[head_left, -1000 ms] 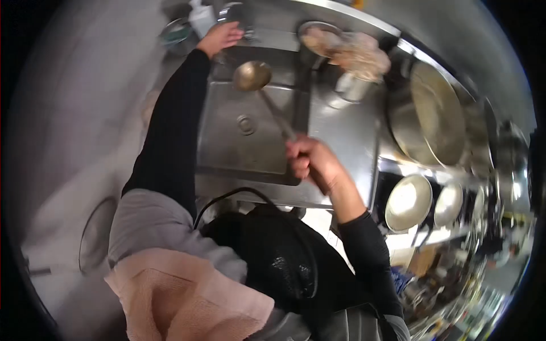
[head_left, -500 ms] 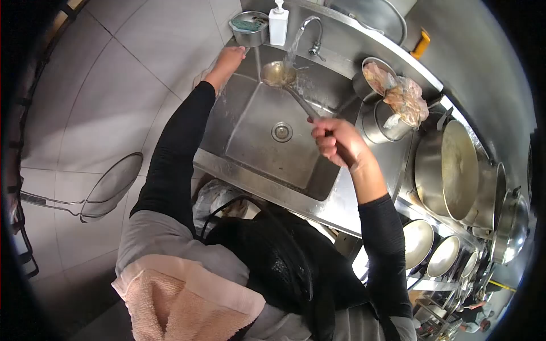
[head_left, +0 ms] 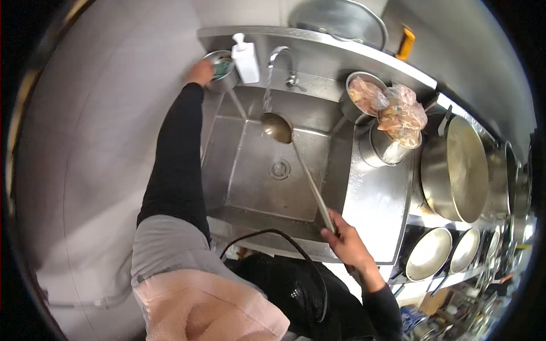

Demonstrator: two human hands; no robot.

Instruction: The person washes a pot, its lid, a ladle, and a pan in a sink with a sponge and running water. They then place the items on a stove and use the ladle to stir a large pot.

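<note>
A long-handled metal ladle [head_left: 277,127] is tilted over the sink [head_left: 267,193], its bowl beside the stream from the faucet [head_left: 282,52]. My right hand [head_left: 348,243] is wrapped round the ladle's handle near the sink's front right. At the back left, my left hand [head_left: 200,73] is at the rim of a small metal pot [head_left: 226,82] holding something green. Its fingers are partly hidden, and whether they grip the pot or its contents is unclear. A white pump bottle [head_left: 245,61] stands just right of that pot.
Metal containers with plastic-bagged food [head_left: 402,116] stand right of the sink. Farther right are a large pot [head_left: 443,170] and several pans [head_left: 429,254]. A big lid [head_left: 335,23] leans behind the faucet, left of a yellow-orange handle [head_left: 405,44]. A peach towel [head_left: 210,307] hangs at my front.
My left hand has moved up from the sink's left edge to the small pot. My right hand has drawn back toward me, with the ladle's handle. The view has shifted.
</note>
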